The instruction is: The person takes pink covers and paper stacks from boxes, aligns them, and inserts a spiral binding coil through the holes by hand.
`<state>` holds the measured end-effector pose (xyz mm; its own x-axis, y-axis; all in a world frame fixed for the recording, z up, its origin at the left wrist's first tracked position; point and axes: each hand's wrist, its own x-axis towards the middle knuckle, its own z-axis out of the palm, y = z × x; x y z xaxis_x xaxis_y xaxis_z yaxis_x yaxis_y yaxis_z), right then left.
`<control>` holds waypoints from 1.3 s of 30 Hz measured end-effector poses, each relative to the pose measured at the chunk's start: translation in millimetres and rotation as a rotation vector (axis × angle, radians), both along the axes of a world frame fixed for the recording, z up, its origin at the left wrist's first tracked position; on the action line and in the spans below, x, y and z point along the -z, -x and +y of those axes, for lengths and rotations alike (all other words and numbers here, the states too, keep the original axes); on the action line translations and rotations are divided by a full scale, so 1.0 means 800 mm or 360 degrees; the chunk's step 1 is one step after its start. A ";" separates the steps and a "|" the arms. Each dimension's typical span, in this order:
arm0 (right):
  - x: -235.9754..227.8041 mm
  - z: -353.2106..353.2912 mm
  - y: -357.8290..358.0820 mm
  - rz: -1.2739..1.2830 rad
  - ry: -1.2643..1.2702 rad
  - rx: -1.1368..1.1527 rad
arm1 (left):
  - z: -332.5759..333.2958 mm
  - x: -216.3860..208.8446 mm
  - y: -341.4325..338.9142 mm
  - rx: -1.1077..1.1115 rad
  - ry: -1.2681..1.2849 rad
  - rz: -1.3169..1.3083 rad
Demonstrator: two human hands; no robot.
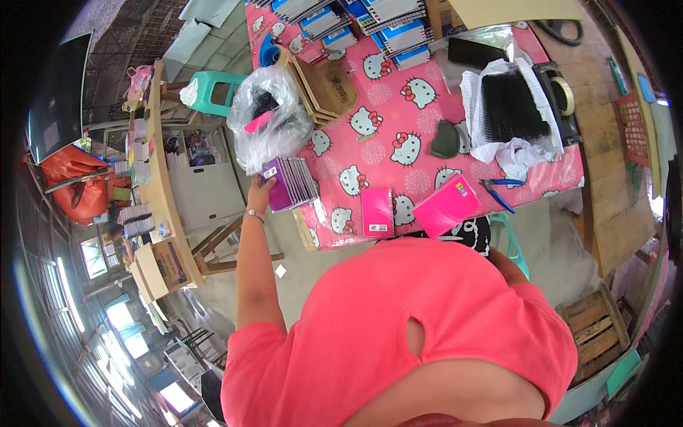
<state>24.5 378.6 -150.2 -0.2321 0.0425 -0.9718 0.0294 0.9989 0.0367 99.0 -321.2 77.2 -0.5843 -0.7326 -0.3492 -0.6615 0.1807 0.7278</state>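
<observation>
At the table's left front corner, my left hand [262,193] grips the near left edge of a fanned stack of purple spiral notebooks [290,183]. Its thumb lies on the top cover, and the fingers underneath are partly hidden. On the table in front of me lie a pink spiral notebook [377,212] and, to its right, some overlapping pink notebooks [448,205] set at an angle. My right arm [509,267] hangs at my side, its hand hidden behind my shirt. Right of the pink notebooks rest blue-handled pliers [504,191].
A clear plastic bag [267,135] and a wooden box [324,89] stand behind the purple notebooks. Blue notebook stacks [398,35] fill the far side. Black wire coils [512,107] lie on white wrapping at right. A green stool [212,91] stands left of the table.
</observation>
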 end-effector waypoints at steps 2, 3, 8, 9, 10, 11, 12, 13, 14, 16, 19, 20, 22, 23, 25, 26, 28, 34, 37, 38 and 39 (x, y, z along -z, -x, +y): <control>0.007 0.005 0.003 0.0029 -0.0014 0.0074 | 0.016 -0.006 0.027 -0.0024 -0.0132 -0.0066; 0.009 0.005 0.009 0.0047 0.0001 0.0090 | 0.018 -0.010 0.025 -0.0082 -0.0235 -0.0119; 0.018 0.005 0.036 0.0137 0.0082 0.0209 | 0.037 -0.012 0.027 -0.0223 -0.0145 0.0002; 0.017 0.006 0.042 0.0151 0.0104 0.0224 | 0.040 -0.011 0.022 -0.0318 -0.0095 0.0059; 0.017 0.006 0.051 0.0166 0.0132 0.0241 | 0.044 -0.012 0.012 -0.0334 -0.0103 0.0063; 0.018 0.005 0.058 0.0178 0.0162 0.0262 | 0.048 -0.015 -0.001 -0.0271 0.0349 -0.0027; 0.024 0.009 0.060 0.0206 0.0209 0.0336 | 0.047 -0.019 0.000 -0.0168 0.0811 -0.0102; 0.028 0.011 0.066 0.0211 0.0243 0.0363 | 0.054 -0.020 -0.015 -0.0202 0.0856 0.0079; 0.032 0.012 0.073 0.0209 0.0280 0.0403 | 0.068 -0.020 -0.038 -0.0239 0.0844 0.0056; 0.059 0.036 0.076 0.0256 0.0326 0.0718 | 0.157 -0.048 0.033 -0.0050 0.1188 -0.0024; 0.104 0.049 0.100 0.0179 0.0527 0.1184 | 0.256 -0.025 0.001 0.0388 0.1047 0.0261; 0.121 0.057 0.109 0.0129 0.0589 0.1385 | 0.298 -0.010 -0.005 0.0554 0.0858 0.0304; 0.155 0.076 0.124 0.0046 0.0724 0.1684 | 0.361 0.025 -0.003 0.0850 0.0759 0.0081; 0.164 0.101 0.129 0.0092 0.0796 0.1717 | 0.376 0.042 0.000 0.0888 0.0737 0.0126; 0.138 0.099 0.152 0.0496 0.0922 0.0559 | 0.400 0.077 -0.015 0.0727 0.0919 -0.0079; 0.119 0.107 0.168 0.0866 0.0920 -0.0592 | 0.406 0.087 -0.018 0.0703 0.0928 -0.0057; 0.074 0.119 0.208 0.0943 0.1440 -0.1340 | 0.407 0.100 -0.028 0.0668 0.1052 0.0051; -0.293 0.030 0.256 0.0067 0.1460 -0.0264 | 0.415 0.125 -0.054 0.0434 0.1068 0.0138; -0.318 -0.021 0.334 0.1101 0.2094 -0.0149 | 0.424 0.107 -0.055 0.0694 0.1007 0.0126; -0.314 -0.046 0.347 0.1492 0.2167 -0.0110 | 0.423 0.097 -0.059 0.0690 0.1030 0.0133; -0.297 -0.065 0.373 0.1755 0.2056 -0.0174 | 0.421 0.092 -0.060 0.0737 0.0860 0.0125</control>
<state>-273.9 326.5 87.4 -0.7177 -0.6483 0.2542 -0.5822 0.3584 -0.7298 146.8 15.9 3.5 -0.8856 -0.4618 0.0485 -0.3789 0.7791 0.4994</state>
